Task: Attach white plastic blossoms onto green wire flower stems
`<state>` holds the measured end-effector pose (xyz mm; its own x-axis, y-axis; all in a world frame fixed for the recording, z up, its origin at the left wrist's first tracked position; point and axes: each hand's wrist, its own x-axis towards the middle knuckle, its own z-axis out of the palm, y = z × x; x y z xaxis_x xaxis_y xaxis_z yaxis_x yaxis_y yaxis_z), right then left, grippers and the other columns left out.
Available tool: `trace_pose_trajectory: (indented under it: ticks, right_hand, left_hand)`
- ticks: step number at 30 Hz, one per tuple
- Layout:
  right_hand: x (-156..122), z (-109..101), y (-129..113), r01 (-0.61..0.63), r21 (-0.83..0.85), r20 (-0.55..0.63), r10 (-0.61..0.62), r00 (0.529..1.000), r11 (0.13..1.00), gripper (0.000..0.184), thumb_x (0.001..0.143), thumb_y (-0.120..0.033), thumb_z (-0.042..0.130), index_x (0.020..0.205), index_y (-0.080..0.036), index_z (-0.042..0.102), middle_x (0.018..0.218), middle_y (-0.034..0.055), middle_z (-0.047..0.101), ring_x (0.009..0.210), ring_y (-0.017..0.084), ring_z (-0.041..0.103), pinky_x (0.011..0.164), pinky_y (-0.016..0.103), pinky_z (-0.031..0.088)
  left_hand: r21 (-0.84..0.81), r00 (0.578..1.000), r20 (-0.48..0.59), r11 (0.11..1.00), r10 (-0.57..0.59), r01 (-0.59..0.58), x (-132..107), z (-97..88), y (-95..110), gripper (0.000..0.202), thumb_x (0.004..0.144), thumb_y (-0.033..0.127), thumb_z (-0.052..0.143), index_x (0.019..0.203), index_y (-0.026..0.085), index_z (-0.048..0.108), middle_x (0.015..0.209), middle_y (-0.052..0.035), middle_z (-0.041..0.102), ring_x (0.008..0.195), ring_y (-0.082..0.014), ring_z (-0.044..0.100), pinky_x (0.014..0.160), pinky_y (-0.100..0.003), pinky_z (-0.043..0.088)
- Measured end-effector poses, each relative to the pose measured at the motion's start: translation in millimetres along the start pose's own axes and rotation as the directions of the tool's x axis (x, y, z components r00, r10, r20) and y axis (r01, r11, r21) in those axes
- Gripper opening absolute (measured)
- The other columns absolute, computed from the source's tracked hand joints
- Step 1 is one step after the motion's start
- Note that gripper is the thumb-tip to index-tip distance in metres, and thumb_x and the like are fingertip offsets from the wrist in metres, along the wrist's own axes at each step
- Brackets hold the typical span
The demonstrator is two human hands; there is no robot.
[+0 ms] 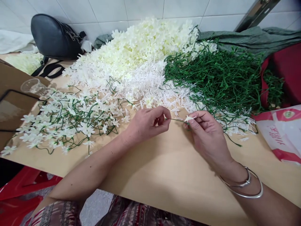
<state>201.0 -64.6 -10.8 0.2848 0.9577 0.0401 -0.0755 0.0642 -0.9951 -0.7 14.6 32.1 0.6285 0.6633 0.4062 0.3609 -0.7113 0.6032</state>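
Observation:
My left hand (148, 123) pinches the end of a thin green stem (175, 119) just above the tan board (164, 175). My right hand (205, 133), with bangles on its wrist, pinches a small white flower (189, 118) at the stem's other end. Both hands hover near the front edge of the flower piles. Behind them lies a heap of loose white flower pieces (145, 84), and a cream flower heap (143, 47) lies farther back. A tangle of bare green stems (218, 75) is at the right. Stems with flowers on them (68, 116) lie at the left.
A black bag (54, 36) sits at the back left by the tiled wall. A clear plastic cup (34, 86) lies on its side at the left. A red and white plastic bag (282, 131) lies at the right, with green cloth (249, 36) behind.

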Motion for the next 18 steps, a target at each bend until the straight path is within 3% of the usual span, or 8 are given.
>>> trace_pose_trajectory:
  ticks: [4,7,10,12,14,18]
  right_hand:
    - [-8,3,-5,0.037,-0.043,0.148,-0.031,0.989,0.998,0.015,0.093,-0.041,0.076,0.095,-0.029,0.067,0.082,0.0001,0.070,0.072,0.017,0.067,0.067,0.031,0.057]
    - [-15,8,-8,0.199,-0.161,0.226,-0.160,0.961,0.967,0.003,0.097,-0.030,0.068,0.096,-0.028,0.067,0.089,0.0021,0.072,0.081,0.018,0.069,0.072,0.033,0.057]
    - [-18,9,-8,0.331,-0.245,0.303,-0.253,0.919,0.911,0.007,0.098,-0.023,0.064,0.095,-0.028,0.068,0.095,0.0037,0.074,0.089,0.021,0.071,0.077,0.035,0.057]
    - [-17,8,-7,0.345,-0.273,0.282,-0.268,0.921,0.898,0.009,0.098,-0.022,0.063,0.097,-0.029,0.069,0.098,0.0034,0.074,0.094,0.021,0.072,0.084,0.037,0.057]
    - [-14,5,-6,0.299,-0.266,0.178,-0.258,0.950,0.916,0.007,0.098,-0.023,0.066,0.099,-0.029,0.069,0.097,0.0021,0.073,0.095,0.020,0.071,0.087,0.037,0.056]
    - [-4,-1,-7,0.106,-0.114,0.043,-0.101,0.994,0.988,0.009,0.092,-0.032,0.077,0.096,-0.027,0.071,0.085,-0.0010,0.073,0.078,0.016,0.068,0.073,0.031,0.055]
  left_hand:
    - [-0.269,0.980,0.075,0.943,-0.184,0.198,-1,5.3,-1,0.003,0.089,0.020,0.066,0.093,0.019,0.066,0.074,0.0012,0.074,0.059,-0.0084,0.064,0.057,-0.020,0.048]
    - [-0.546,0.944,0.195,0.770,-0.266,0.330,-1,10.9,-2,0.013,0.096,0.031,0.067,0.095,0.018,0.067,0.085,-0.0044,0.079,0.074,-0.0131,0.074,0.068,-0.024,0.058]
    - [-0.689,0.925,0.236,0.620,-0.297,0.374,0,17.1,-5,0.025,0.092,0.041,0.076,0.095,0.018,0.068,0.091,-0.0056,0.080,0.081,-0.0146,0.076,0.075,-0.027,0.062]
    - [-0.723,0.922,0.234,0.579,-0.308,0.377,0,19.6,-8,0.032,0.088,0.044,0.082,0.099,0.018,0.067,0.094,-0.0058,0.081,0.084,-0.0148,0.077,0.077,-0.026,0.062]
    - [-0.736,0.917,0.248,0.555,-0.313,0.388,0,19.7,-10,0.035,0.088,0.046,0.082,0.105,0.019,0.066,0.096,-0.0059,0.082,0.087,-0.0157,0.078,0.077,-0.027,0.061]
    - [-0.720,0.902,0.302,0.546,-0.309,0.428,2,15.9,-11,0.031,0.088,0.043,0.082,0.100,0.017,0.070,0.090,-0.0050,0.081,0.079,-0.0144,0.076,0.070,-0.024,0.059]
